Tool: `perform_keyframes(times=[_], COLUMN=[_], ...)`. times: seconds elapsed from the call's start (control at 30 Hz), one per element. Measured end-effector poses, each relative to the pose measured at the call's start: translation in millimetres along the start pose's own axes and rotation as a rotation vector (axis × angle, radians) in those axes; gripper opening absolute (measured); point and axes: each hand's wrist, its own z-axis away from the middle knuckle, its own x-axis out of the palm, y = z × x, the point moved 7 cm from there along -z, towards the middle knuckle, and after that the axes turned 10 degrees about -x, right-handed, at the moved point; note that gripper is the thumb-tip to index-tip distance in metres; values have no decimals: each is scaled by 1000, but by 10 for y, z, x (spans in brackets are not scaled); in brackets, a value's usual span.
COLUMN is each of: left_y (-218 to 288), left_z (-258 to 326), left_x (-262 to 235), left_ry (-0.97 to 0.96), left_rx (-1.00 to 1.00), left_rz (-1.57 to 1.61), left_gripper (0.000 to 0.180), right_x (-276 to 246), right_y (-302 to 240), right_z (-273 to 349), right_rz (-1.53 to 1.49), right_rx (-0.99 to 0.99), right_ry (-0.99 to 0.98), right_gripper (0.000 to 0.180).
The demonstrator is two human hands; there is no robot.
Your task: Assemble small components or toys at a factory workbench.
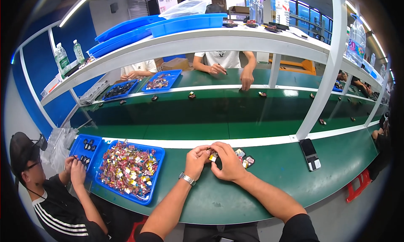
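Both hands meet over the green bench in front of me. My left hand [196, 163], with a metal watch on its wrist, pinches a small part with a yellow-and-white face [213, 157]. The fingers of my right hand [229, 164] are bent round the same part from the other side. Most of the part is hidden by the fingers. Just beyond my right hand lie several small dark pieces with silvery-white faces [248, 161]. Left of my arms, a blue tray [155, 174] holds a heap of small yellow, white and silver parts with red wires.
A person [63, 200] sits at my left, hands over a blue tray [96, 141] of black pieces. A phone-like black device [310, 154] lies at right by a white post [322, 77]. Beyond the white rail, small parts sit along a green belt [202, 115]; people work across it.
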Motion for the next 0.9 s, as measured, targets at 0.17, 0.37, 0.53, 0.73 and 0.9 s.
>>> perform_keyframes(times=[0.17,0.37,0.53,0.73,0.9], left_y=[-2,-43,-50,-101,-149], left_z=[-3,13,12,10,-14], left_x=[139,216,196,160,152], left_ry=[-105,-201,-166,-124,-101], left_rx=[-58,-99,-135,-164,-179], left_rz=[-2,-92,-127,-66,-64], left_gripper=[29,36,35,34,34], right_x=[-67,-6,5,81,109], right_y=[278,277,215,247,300], right_z=[95,132,114,170,191], right_rz=[-78,77,167,228,219], right_rx=[147,199,113,31,20], right_ry=[95,13,-12,-57,-59], right_gripper=[25,18,16,16,12])
